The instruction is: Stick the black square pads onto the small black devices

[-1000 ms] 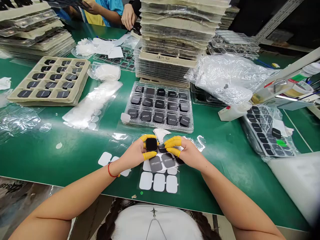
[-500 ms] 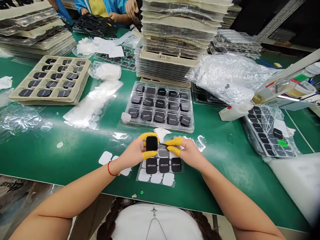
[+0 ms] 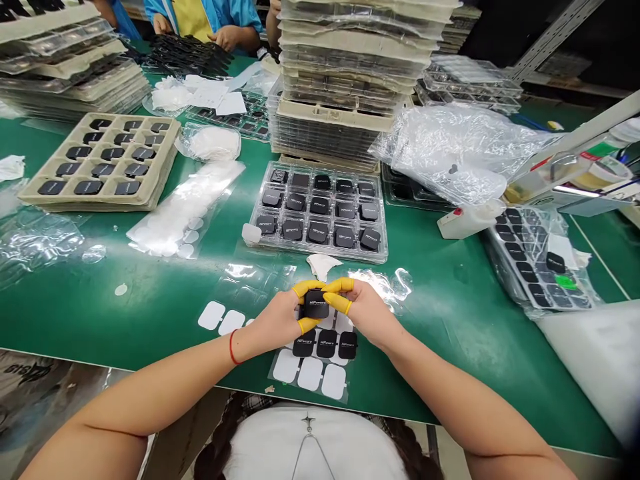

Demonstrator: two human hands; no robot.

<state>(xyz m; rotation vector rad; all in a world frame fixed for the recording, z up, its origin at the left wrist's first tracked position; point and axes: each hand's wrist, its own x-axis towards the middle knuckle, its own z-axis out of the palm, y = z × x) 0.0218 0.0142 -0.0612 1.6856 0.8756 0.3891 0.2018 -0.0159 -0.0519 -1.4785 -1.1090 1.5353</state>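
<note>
My left hand [image 3: 281,319], with yellow finger cots, is closed around the edges of a square smartwatch body. A black "HiFuture" screen sticker [image 3: 316,304] now covers the watch's face. My right hand [image 3: 369,312], also in yellow finger cots, pinches the sticker's upper right edge. Just below them, a clear backing sheet [image 3: 345,395] carries several black "HiFuture" stickers [image 3: 327,344] and white rounded squares [image 3: 310,375]. More white rounded squares [image 3: 212,315] lie left of my left wrist.
Ahead stands a clear tray [image 3: 320,252] of sticker-covered watches. A beige tray [image 3: 160,180] is at left, and tall tray stacks [image 3: 330,117] rise behind. A plastic bottle [image 3: 465,221] and bagged tray [image 3: 543,267] are on the right. Across the table, a co-worker's hands [image 3: 227,38] handle black straps.
The black sticker has come off the backing sheet and onto the watch's bare screen. My hands have moved together, the left one rightward and slightly down. The backing sheet has shifted slightly toward me.
</note>
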